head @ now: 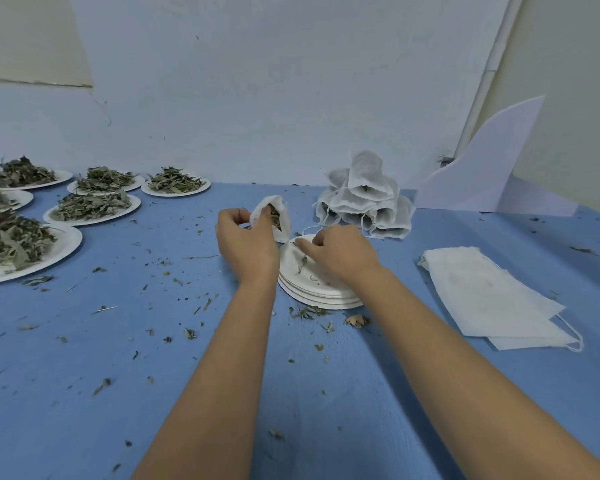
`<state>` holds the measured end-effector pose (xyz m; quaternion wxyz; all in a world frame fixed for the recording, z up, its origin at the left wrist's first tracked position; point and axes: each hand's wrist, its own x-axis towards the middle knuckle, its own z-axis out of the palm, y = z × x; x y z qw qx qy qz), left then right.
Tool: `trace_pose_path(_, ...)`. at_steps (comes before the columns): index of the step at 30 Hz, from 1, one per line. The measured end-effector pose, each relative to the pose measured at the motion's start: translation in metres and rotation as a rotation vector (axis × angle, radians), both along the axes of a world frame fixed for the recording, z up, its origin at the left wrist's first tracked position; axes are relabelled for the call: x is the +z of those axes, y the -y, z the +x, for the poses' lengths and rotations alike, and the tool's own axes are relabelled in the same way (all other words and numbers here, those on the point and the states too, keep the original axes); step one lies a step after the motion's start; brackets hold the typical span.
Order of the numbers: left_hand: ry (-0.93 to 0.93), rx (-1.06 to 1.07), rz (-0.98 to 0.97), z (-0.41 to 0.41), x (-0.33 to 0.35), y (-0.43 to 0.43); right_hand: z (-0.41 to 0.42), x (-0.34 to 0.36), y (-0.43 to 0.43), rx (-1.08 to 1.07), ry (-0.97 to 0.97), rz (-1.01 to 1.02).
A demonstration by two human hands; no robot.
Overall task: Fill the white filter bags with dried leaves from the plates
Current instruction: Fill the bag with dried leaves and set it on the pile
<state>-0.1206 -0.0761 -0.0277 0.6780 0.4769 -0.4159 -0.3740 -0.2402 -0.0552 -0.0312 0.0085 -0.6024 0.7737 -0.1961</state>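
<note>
The left hand point(246, 244) is gripping a soft, gauzy white filter bag point(280, 221) just beyond the middle of the blue table point(187, 393). Its thumb and fingers are curling into the bag's crumpled mouth, where dried leaves are showing. The right hand point(340, 254) is pinching a thin drawstring point(309, 232), its fingertips closed together above a stack of round, ridged paper plates point(326, 299) holding only a few crumbs. Heaped plates of curled grey-green leaves point(90, 204) are crowding the far left edge. A puffy pile of filled bags point(364, 199) is sitting at the far side against the wall, and flat empty bags point(482, 296) are lying to the right. A broad stretch of table dotted with leaf crumbs point(305, 311) is lying near and left of the forearms.
</note>
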Motion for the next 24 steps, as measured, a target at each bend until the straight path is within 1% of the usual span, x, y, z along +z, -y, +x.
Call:
trace_pose_path(2, 0.002, 0.006, 0.006, 0.000, 0.000, 0.000, 0.003, 0.000, -0.001, 0.025, -0.058, 0.036)
trace_pose_path(4, -0.001, 0.002, 0.011, 0.001, -0.001, 0.000, 0.005, 0.000, -0.001, 0.080, -0.075, 0.066)
trace_pose_path(12, 0.020, -0.003, -0.007, 0.000, -0.002, 0.000, 0.008, 0.000, -0.009, 0.254, -0.202, 0.021)
trace_pose_path(16, 0.028, 0.010, -0.014, -0.001, -0.001, -0.001, 0.008, -0.004, -0.010, 0.219, -0.319, 0.007)
trace_pose_path(18, 0.031, 0.001, -0.024, -0.001, 0.000, -0.002, 0.010, -0.005, -0.009, 0.217, -0.309, 0.014)
trace_pose_path(19, 0.032, -0.009, -0.029, -0.001, 0.000, -0.003, 0.011, -0.006, -0.009, 0.209, -0.265, -0.006)
trace_pose_path(20, 0.030, -0.026, -0.034, -0.002, 0.001, -0.004, 0.010, -0.006, -0.010, 0.187, -0.171, -0.059)
trace_pose_path(21, 0.030, -0.047, -0.036, -0.003, 0.001, -0.005, 0.008, -0.005, -0.011, 0.145, -0.011, -0.129)
trace_pose_path(22, 0.033, -0.070, -0.034, -0.004, 0.001, -0.006, 0.006, -0.002, -0.013, 0.091, 0.212, -0.212)
trace_pose_path(24, 0.048, -0.116, -0.029, -0.005, 0.001, -0.007, 0.003, 0.007, -0.019, 0.043, 0.757, -0.398)
